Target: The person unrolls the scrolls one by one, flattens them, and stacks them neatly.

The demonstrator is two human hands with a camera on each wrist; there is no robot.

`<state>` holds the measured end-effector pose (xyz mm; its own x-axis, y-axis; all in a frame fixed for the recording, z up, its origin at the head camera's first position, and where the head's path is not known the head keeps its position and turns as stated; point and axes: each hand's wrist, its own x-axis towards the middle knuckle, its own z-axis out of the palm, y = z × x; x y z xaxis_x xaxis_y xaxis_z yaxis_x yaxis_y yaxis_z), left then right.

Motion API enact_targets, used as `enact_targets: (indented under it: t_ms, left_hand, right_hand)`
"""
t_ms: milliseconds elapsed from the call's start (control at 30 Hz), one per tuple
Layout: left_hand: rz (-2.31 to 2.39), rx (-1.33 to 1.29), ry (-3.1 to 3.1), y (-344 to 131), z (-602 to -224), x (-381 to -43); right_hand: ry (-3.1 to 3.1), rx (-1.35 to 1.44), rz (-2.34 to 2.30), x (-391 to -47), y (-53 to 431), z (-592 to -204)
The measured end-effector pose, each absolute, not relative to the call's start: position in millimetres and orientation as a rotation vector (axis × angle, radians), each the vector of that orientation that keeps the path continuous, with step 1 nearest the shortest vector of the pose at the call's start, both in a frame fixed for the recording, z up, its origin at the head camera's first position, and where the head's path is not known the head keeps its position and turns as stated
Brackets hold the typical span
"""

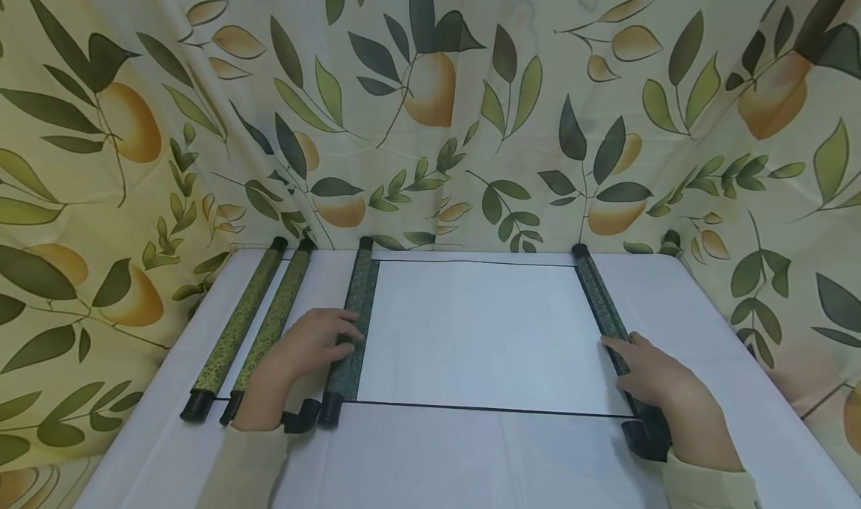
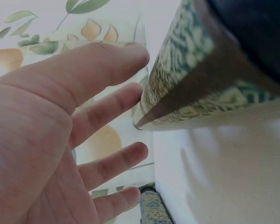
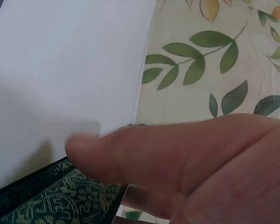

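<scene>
A hanging scroll with dark green patterned rollers lies partly unrolled, its white sheet [image 1: 477, 329] flat between them. My left hand [image 1: 303, 356] is at the left roller [image 1: 347, 352], fingers extended to its side. In the left wrist view the thumb and fingers [image 2: 114, 163] are straight and spread, fingertips right at a patterned roller [image 2: 177, 70]. On the other side my right hand [image 1: 662, 378] holds the right roller [image 1: 595, 292] between thumb and fingers. In the right wrist view the thumb [image 3: 126, 149] lies across the green brocade [image 3: 74, 196], hiding part of it.
Two yellow-green patterned rollers with black ends, a left one [image 1: 235, 329] and a right one [image 1: 282, 300], lie side by side at the table's left. A white cloth covers the table [image 1: 471, 464]. Behind it hangs a curtain [image 1: 511, 143] printed with leaves and fruit.
</scene>
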<state>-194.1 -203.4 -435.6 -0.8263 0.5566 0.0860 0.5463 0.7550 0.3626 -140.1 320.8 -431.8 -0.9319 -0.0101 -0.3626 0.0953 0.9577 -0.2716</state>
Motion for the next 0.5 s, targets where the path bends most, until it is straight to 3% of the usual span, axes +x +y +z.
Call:
enact_targets:
  t_ms: [500]
  left_hand:
    - [0.679, 0.831, 2.836, -206.9, -427.8, -188.7]
  right_hand:
    - [2.724, 0.042, -0.44, -137.0, 336.5, -427.6]
